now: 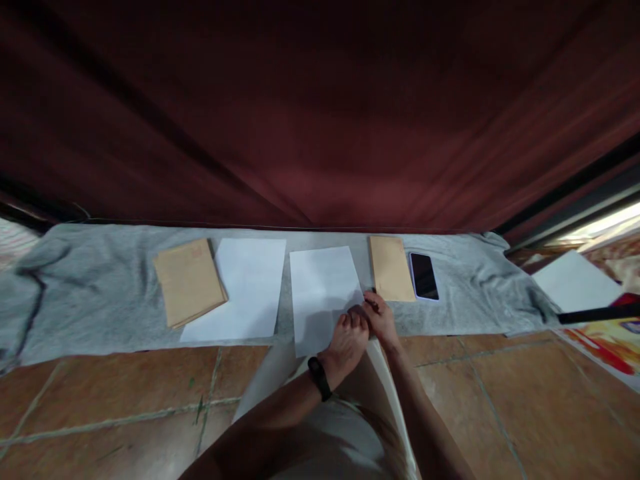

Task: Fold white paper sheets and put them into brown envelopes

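Note:
A white sheet (320, 287) lies on the grey cloth (100, 300) straight ahead of me. My left hand (349, 339), with a black band on its wrist, rests on the sheet's lower right corner, its fingers curled onto the paper's edge. Touching it, my right hand (381, 319) is closed in a pinch at the sheet's right edge. A small dark tip shows at its fingers; I cannot make out what it is. A tan envelope (391, 268) lies just right of the sheet.
A second white sheet (247, 287) lies to the left, with a stack of tan envelopes (187, 281) overlapping it. A black phone (424, 275) lies right of the single envelope. Dark red curtain (320, 113) hangs behind. Brown floor tiles (110, 393) lie in front; more paper (575, 283) sits at far right.

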Available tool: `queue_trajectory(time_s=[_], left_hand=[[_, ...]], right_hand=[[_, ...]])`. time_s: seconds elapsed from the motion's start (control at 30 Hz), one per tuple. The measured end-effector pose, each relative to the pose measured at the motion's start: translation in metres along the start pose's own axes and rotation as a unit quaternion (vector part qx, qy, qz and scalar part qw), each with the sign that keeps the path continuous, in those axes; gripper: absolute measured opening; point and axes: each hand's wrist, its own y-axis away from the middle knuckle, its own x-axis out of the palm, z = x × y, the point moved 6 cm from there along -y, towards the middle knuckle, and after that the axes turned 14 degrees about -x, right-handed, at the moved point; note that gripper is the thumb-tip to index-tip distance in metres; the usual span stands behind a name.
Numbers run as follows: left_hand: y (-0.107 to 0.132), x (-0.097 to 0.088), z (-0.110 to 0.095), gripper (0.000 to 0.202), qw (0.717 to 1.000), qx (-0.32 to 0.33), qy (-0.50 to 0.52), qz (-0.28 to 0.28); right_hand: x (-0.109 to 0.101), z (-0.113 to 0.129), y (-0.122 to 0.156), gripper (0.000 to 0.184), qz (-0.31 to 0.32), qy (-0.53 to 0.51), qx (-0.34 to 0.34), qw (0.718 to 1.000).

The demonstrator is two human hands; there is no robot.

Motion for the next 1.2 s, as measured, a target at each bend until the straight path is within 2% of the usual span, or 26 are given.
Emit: queue_trajectory(time_s=[0.07, 0.17, 0.23, 0.33, 0.43, 0.5, 0.57, 0.7, 0.87, 1.0, 1.2], left_hand=[[0.003, -0.001, 0.009, 0.028, 0.999, -0.006, 0.031, -0.01], [0.015, -0.001, 0.029, 0.044, 0.995, -0.033, 0.098, -0.01], [0.025, -0.002, 0.049, 0.045, 0.991, -0.056, 0.123, -0.017], [0.037, -0.002, 0.091, 0.041, 0.985, -0.106, 0.129, -0.048], [0.038, 0.0, 0.126, 0.044, 0.981, -0.132, 0.126, -0.073], [0.032, 0.005, 0.138, 0.045, 0.982, -0.13, 0.114, -0.072], [0.024, 0.01, 0.142, 0.045, 0.985, -0.123, 0.099, -0.064], [0.004, 0.014, 0.141, 0.045, 0.99, -0.096, 0.089, -0.048], [-0.015, 0.006, 0.151, 0.047, 0.987, -0.11, 0.098, -0.059], [-0.017, 0.002, 0.162, 0.046, 0.983, -0.122, 0.115, -0.081], [-0.013, 0.013, 0.169, 0.046, 0.978, -0.141, 0.134, -0.077]], right_hand=[[0.002, -0.005, -0.001, 0.035, 0.005, -0.003, 0.0, 1.0], [0.001, -0.009, 0.001, 0.034, -0.001, 0.009, -0.003, 1.0], [-0.001, -0.01, 0.004, 0.032, -0.014, 0.014, -0.004, 1.0], [-0.005, -0.009, 0.012, 0.031, -0.025, 0.014, 0.001, 1.0], [-0.005, -0.007, 0.019, 0.03, -0.014, 0.015, 0.001, 1.0], [-0.003, -0.006, 0.021, 0.028, -0.004, 0.01, 0.002, 1.0], [0.0, -0.007, 0.022, 0.027, -0.007, 0.003, 0.012, 1.0], [0.004, -0.008, 0.018, 0.03, -0.077, 0.004, 0.034, 0.996], [0.008, -0.005, 0.012, 0.033, -0.139, -0.009, 0.035, 0.99], [0.009, -0.006, 0.012, 0.033, -0.164, -0.032, 0.049, 0.985], [0.018, -0.007, 0.002, 0.034, -0.175, -0.024, 0.056, 0.983]])
